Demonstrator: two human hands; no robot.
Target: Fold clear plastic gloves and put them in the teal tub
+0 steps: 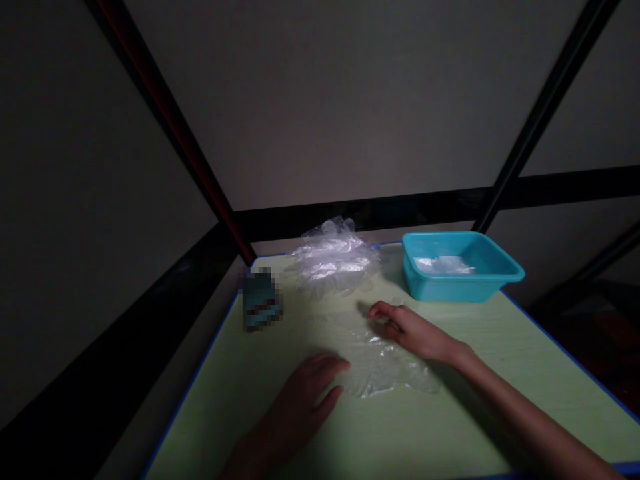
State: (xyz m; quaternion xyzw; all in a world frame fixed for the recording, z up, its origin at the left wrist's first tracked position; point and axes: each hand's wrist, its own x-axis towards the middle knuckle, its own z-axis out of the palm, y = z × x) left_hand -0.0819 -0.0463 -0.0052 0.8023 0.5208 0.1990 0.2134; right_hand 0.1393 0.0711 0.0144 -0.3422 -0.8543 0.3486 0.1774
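A thin, clear plastic disposable glove [373, 373] lies spread and wrinkled on the table in front of me; whether it is one layer or more I cannot tell. My left hand [313, 393] is at its near left edge, thumb and fingers apart, with the fingertips close to the plastic. Over the far right part of the glove, my right hand [407, 328] is raised with loosely bent fingers, and nothing shows between them. Behind, a crumpled pile of clear plastic gloves [337, 260] rests at the table's back edge.
A turquoise plastic basin [450, 290] stands at the back right with clear plastic pieces [443, 265] inside. At the left edge lies a dark, pixelated object [261, 300]. The pale green table [400, 437] has blue edging, and walls rise behind it and to its left.
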